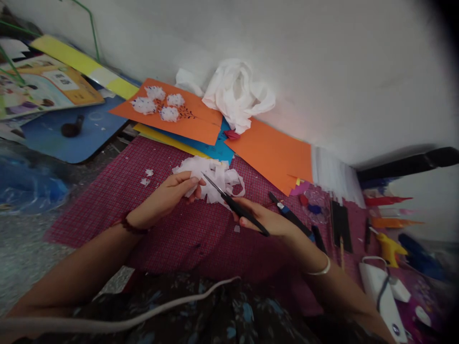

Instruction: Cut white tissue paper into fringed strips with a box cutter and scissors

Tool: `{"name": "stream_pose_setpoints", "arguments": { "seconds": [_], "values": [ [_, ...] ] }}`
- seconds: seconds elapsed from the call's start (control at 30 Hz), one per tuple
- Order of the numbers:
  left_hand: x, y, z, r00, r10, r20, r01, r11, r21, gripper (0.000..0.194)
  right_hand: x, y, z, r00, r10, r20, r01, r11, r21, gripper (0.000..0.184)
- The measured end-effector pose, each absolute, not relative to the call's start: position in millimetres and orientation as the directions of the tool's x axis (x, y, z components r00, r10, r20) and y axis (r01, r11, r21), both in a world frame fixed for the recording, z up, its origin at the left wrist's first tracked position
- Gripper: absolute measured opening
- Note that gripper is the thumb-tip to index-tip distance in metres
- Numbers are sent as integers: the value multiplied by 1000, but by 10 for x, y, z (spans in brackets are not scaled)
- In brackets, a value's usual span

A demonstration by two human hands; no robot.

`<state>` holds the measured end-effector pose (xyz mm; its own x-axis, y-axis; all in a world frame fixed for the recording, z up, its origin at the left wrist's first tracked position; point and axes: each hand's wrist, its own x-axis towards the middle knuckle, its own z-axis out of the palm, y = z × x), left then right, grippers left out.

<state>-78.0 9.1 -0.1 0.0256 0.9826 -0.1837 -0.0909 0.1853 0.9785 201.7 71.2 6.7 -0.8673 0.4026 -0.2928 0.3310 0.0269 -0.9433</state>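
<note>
My left hand (pixel 181 188) is closed in a pinch on the edge of white tissue paper, over a ruffled heap of white tissue paper strips (pixel 215 167) on the checked cloth. My right hand (pixel 263 219) grips black-handled scissors (pixel 230 200) whose blades point up and left across the heap, close to my left fingertips. The blades look nearly closed; whether paper lies between them, I cannot tell. Small white scraps (pixel 147 179) lie left of the heap. Behind it, an orange sheet (pixel 201 125) carries several white tissue puffs with purple specks and a dark drawn stem.
A second orange sheet (pixel 268 153) and a crumpled white tissue bundle (pixel 233 91) lie by the wall. To the right are a blue-and-black tool (pixel 292 217), a yellow glue gun (pixel 390 248) and a white power strip (pixel 383 291). Books (pixel 46 86) and a blue board (pixel 75 131) sit left.
</note>
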Motion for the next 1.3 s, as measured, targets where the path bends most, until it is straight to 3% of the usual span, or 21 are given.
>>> {"name": "stream_pose_setpoints", "arguments": {
  "seconds": [0.3,0.5,0.8,0.93,1.07,1.17,1.3],
  "values": [
    [-755,93,-26,72,954,-291,-107,298,949,19,1865,756,58,-859,439,-262,311,42,-949,72],
    [-791,104,-18,21,965,-263,-131,263,956,35,1913,770,-1,-883,408,-234,276,47,-960,72],
    [-803,97,-22,-12,992,-125,86,126,988,35,1870,765,4,-890,398,-224,255,27,-966,70],
    [-798,88,8,-35,990,-139,129,143,981,36,1856,759,-1,-882,415,-224,247,0,-969,68],
    [-791,95,5,-64,987,-147,83,152,985,34,1858,747,-30,-843,440,-309,305,-82,-949,65],
    [-798,106,1,-57,974,-218,-50,215,975,26,1860,748,-54,-804,472,-362,332,-148,-932,63],
    [-814,111,16,-59,957,-285,-168,272,947,21,1869,774,-34,-824,484,-295,303,-63,-951,70]
  ]
}}
